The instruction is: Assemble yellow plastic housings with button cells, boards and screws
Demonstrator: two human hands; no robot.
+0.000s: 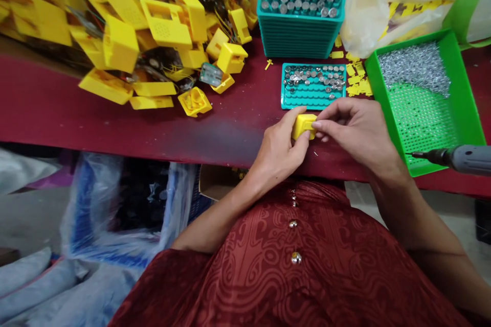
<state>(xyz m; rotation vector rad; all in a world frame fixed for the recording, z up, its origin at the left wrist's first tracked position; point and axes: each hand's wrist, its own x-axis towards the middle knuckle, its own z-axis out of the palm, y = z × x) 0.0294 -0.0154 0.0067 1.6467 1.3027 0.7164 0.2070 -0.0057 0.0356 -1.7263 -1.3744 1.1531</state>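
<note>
My left hand point(280, 148) is closed around a small yellow plastic housing point(299, 126), holding it just above the table's front part. My right hand point(358, 127) pinches a small flat yellow cover point(308, 125) against the housing's upturned face, with thumb and forefinger together. Whether the cover is seated or loose cannot be made out. Right behind the hands lies a teal tray point(307, 99) with silver button cells in its rows. Small yellow plastic pieces point(356, 79) are scattered to the right of that tray.
Yellow housings point(123, 43) with wires are heaped at the back left. A stack of teal trays point(301, 36) holds more cells. On the right, a green basket point(466, 107) contains small screws. A grey electric screwdriver point(470, 157) reaches over it. Below stands a plastic-lined blue crate point(90, 214).
</note>
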